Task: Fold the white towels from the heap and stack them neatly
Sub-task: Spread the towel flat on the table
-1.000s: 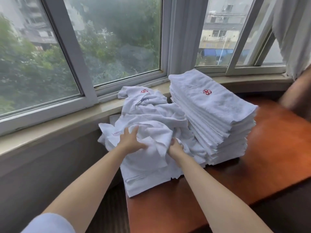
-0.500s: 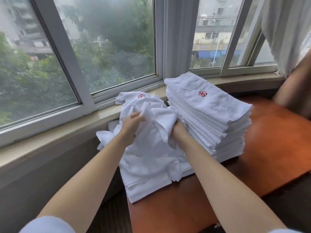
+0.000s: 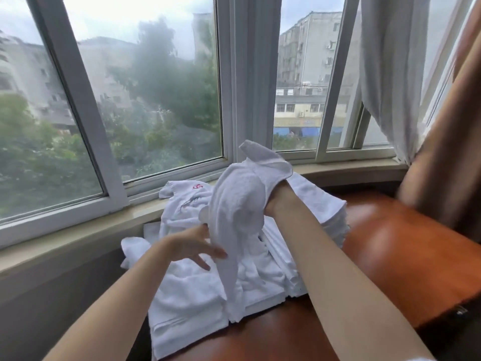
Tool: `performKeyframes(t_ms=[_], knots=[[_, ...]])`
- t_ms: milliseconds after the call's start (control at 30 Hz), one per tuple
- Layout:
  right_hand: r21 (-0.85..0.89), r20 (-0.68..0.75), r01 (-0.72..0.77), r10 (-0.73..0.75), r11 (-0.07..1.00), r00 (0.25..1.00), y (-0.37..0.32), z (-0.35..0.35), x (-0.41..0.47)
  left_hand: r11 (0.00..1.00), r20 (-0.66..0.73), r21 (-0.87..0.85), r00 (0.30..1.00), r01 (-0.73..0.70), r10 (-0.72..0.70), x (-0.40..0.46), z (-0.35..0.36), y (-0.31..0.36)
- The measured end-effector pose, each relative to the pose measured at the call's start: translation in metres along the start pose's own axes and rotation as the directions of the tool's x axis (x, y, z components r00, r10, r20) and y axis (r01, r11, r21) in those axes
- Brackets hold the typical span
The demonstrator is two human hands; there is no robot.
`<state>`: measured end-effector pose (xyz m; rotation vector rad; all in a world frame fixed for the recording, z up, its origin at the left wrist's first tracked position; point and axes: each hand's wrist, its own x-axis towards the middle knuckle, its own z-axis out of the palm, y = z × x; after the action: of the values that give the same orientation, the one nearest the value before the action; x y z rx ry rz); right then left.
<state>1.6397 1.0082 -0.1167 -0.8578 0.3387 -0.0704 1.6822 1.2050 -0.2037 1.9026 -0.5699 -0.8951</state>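
My right hand (image 3: 279,198) holds a white towel (image 3: 238,204) raised above the heap, and the cloth drapes over its fingers and hides them. The towel hangs down in a long twisted tail to the table's front. My left hand (image 3: 194,244) is lower and to the left, its fingers spread and fairly straight, touching the hanging part. The heap of loose white towels (image 3: 187,290) lies below, one with a red emblem near the window. The stack of folded white towels (image 3: 322,204) stands to the right, partly hidden by my right forearm.
The towels sit on a glossy reddish-brown table (image 3: 395,246) against a pale windowsill (image 3: 78,243) and large windows. A white sheer curtain (image 3: 390,74) and a brown curtain (image 3: 447,157) hang at the right. The heap overhangs the table's left edge.
My right hand has risen, pulling one towel up out of the heap. My left hand has let go of the cloth and dropped lower, fingers spread against the hanging towel.
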Motion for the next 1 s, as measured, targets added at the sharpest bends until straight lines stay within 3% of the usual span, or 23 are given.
performKeyframes(t_ms=[67, 133, 200, 300, 400, 500, 567, 733, 833, 1000], knots=[[0.004, 0.168, -0.095, 0.093, 0.995, 0.981, -0.014, -0.015, -0.001, 0.997, -0.079, -0.070, 0.997, -0.015, 0.010, 0.014, 0.022, 0.010], [-0.087, 0.226, -0.157, 0.173, 0.984, 0.959, -0.032, -0.026, -0.004, 0.980, -0.254, -0.185, 0.967, -0.079, 0.030, 0.026, 0.044, 0.025], [-0.081, 0.136, -0.152, 0.162, 0.985, 0.977, -0.048, -0.038, -0.003, 0.941, -0.519, -0.274, 0.854, -0.200, 0.031, 0.033, 0.056, 0.050], [-0.132, 0.014, 0.040, -0.039, 0.990, 0.999, -0.074, -0.059, 0.002, 0.826, -0.789, -0.343, 0.614, -0.447, 0.005, 0.039, 0.063, 0.098], [-0.290, 0.070, 0.203, -0.190, 0.935, 0.979, -0.099, -0.081, 0.010, 0.774, -0.877, -0.262, 0.478, -0.577, 0.059, 0.046, 0.071, 0.145], [-0.438, 0.118, 0.190, -0.154, 0.878, 0.981, -0.117, -0.104, 0.015, 0.739, -0.902, -0.220, 0.420, -0.637, 0.093, 0.066, 0.089, 0.181], [-0.474, 0.089, 0.148, -0.119, 0.868, 0.989, -0.129, -0.120, 0.022, 0.722, -0.898, -0.225, 0.427, -0.654, 0.107, 0.086, 0.102, 0.200], [-0.318, 0.010, 0.135, -0.139, 0.939, 0.990, -0.157, -0.174, 0.036, 0.677, -0.791, -0.331, 0.585, -0.657, 0.181, 0.146, 0.132, 0.227], [-0.229, -0.015, 0.117, -0.123, 0.966, 0.992, -0.173, -0.212, 0.035, 0.674, -0.740, -0.347, 0.632, -0.652, 0.230, 0.178, 0.153, 0.240], [-0.147, 0.003, 0.260, -0.262, 0.954, 0.965, -0.212, -0.280, 0.033, 0.700, -0.674, -0.372, 0.696, -0.610, 0.248, 0.239, 0.207, 0.271]])
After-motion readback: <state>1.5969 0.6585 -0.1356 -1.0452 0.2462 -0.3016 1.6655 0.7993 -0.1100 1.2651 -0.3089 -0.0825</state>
